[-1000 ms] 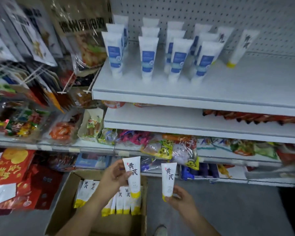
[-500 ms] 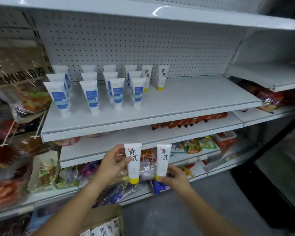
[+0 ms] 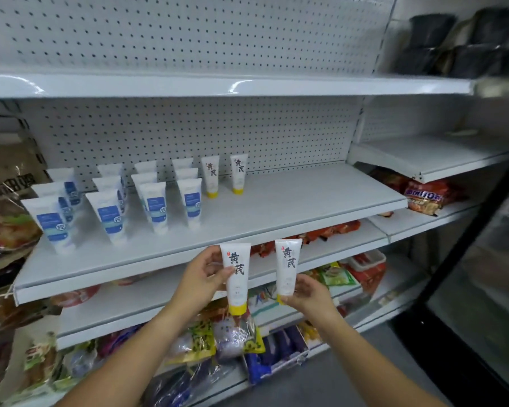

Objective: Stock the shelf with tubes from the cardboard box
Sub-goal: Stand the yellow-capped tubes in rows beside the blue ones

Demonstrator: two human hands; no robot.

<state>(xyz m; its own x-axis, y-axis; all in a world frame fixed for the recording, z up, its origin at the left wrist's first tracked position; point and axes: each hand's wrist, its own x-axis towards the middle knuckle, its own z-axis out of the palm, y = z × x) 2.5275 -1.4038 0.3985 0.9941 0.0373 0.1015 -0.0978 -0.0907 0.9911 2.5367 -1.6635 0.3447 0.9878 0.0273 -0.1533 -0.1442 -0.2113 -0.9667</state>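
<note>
A person's left hand (image 3: pixel 202 274) grips a white plastic tube with black lettering and a yellow cap (image 3: pixel 235 274), thumb across its front and cap pointing down. The right hand (image 3: pixel 306 292) pinches the lower end of a second, matching white tube (image 3: pixel 287 265), just beside the first but not touching it. Both tubes are held upright in front of the front lip of a white metal shelf (image 3: pixel 306 201). On that shelf, two more yellow-capped tubes (image 3: pixel 210 177) stand on their caps against the white pegboard back wall (image 3: pixel 188 133). To their left, rows of white tubes with blue labels (image 3: pixel 156 205) reach toward the front edge. To their right, the shelf board lies open from back wall to front lip. Bagged snacks (image 3: pixel 235 336) crowd the lower shelves.
</note>
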